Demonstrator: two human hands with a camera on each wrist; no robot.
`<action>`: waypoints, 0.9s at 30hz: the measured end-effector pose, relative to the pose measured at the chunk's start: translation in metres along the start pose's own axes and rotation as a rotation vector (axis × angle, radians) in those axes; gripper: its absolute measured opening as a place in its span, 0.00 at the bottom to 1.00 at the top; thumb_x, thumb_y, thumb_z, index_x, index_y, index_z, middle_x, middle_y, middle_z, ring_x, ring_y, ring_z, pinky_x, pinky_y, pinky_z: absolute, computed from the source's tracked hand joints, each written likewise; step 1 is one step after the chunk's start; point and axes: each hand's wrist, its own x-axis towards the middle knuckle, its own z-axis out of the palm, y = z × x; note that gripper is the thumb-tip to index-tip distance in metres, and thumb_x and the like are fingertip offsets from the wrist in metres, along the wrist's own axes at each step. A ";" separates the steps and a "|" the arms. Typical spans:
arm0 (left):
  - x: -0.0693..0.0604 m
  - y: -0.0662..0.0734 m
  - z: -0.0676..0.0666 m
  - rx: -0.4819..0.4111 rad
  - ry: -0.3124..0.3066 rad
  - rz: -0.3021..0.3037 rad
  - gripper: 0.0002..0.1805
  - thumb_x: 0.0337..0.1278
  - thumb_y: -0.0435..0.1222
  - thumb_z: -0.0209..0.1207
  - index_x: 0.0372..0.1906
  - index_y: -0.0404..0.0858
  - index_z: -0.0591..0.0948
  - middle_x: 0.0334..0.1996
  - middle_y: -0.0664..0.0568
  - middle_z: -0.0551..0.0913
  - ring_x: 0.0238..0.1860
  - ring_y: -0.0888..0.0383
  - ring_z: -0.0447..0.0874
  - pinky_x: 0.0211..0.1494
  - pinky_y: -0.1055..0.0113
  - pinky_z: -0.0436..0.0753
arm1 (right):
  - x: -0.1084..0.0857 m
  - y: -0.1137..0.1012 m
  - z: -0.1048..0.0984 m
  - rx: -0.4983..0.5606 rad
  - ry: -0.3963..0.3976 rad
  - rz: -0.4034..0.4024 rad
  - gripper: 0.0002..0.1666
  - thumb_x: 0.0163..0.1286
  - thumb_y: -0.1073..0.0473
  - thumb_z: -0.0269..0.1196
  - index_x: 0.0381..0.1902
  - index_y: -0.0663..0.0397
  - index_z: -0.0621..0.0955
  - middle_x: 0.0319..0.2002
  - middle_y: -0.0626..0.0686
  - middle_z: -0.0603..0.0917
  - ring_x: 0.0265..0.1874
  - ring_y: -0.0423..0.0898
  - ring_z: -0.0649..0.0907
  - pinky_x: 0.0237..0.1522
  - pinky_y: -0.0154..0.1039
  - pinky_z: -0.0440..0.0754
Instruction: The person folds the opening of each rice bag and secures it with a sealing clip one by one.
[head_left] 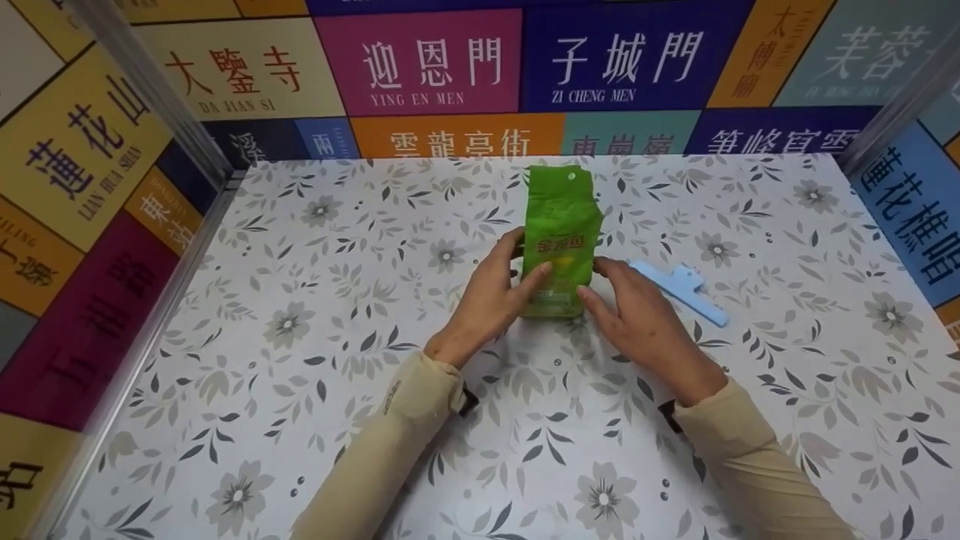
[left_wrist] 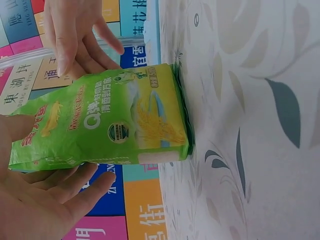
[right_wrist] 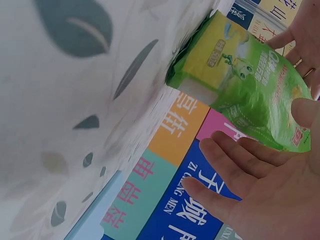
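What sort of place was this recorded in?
Probably a booth or staged work area: a floral-patterned tabletop is enclosed at the back and sides by walls of colourful sign-like panels bearing Chinese characters, with metal-looking corner posts. Whether it stands inside a larger room, I cannot tell.

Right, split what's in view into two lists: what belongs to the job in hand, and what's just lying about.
In the job:
- green bag, upright on the table
- left hand and right hand, at its sides

Lying about:
- light blue clip, untouched beside the right hand; it might yet belong
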 end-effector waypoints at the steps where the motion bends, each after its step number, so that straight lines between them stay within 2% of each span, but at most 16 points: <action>1: 0.001 0.000 0.000 0.000 0.003 0.000 0.35 0.76 0.49 0.58 0.79 0.44 0.63 0.73 0.50 0.75 0.74 0.54 0.74 0.71 0.48 0.79 | 0.001 0.000 0.001 0.005 -0.002 0.001 0.38 0.83 0.37 0.50 0.77 0.56 0.67 0.71 0.64 0.75 0.72 0.63 0.74 0.73 0.64 0.70; 8: 0.005 0.001 0.004 -0.007 0.025 0.014 0.34 0.76 0.49 0.59 0.78 0.42 0.64 0.71 0.48 0.77 0.73 0.52 0.75 0.70 0.47 0.80 | 0.007 -0.001 0.005 0.034 -0.014 0.031 0.40 0.82 0.36 0.50 0.77 0.58 0.66 0.71 0.66 0.75 0.72 0.65 0.74 0.73 0.65 0.70; 13: 0.005 0.000 0.005 -0.013 0.021 0.021 0.34 0.76 0.49 0.58 0.77 0.41 0.64 0.70 0.47 0.78 0.72 0.53 0.76 0.69 0.51 0.82 | 0.009 -0.001 0.007 0.064 -0.023 0.039 0.38 0.83 0.38 0.51 0.76 0.59 0.66 0.68 0.66 0.76 0.70 0.65 0.75 0.71 0.65 0.72; 21: 0.007 -0.001 0.006 -0.039 0.033 0.030 0.32 0.76 0.48 0.59 0.76 0.40 0.65 0.69 0.47 0.79 0.70 0.54 0.78 0.67 0.58 0.83 | 0.016 0.000 0.010 0.122 -0.040 0.091 0.38 0.81 0.36 0.52 0.77 0.53 0.65 0.68 0.61 0.78 0.70 0.61 0.76 0.73 0.63 0.71; 27: 0.010 -0.002 0.009 -0.064 0.051 0.026 0.29 0.76 0.45 0.60 0.73 0.40 0.68 0.66 0.47 0.80 0.68 0.54 0.79 0.66 0.59 0.84 | 0.018 0.000 0.010 0.157 -0.038 0.115 0.36 0.81 0.37 0.53 0.75 0.52 0.66 0.69 0.63 0.78 0.71 0.63 0.75 0.76 0.65 0.68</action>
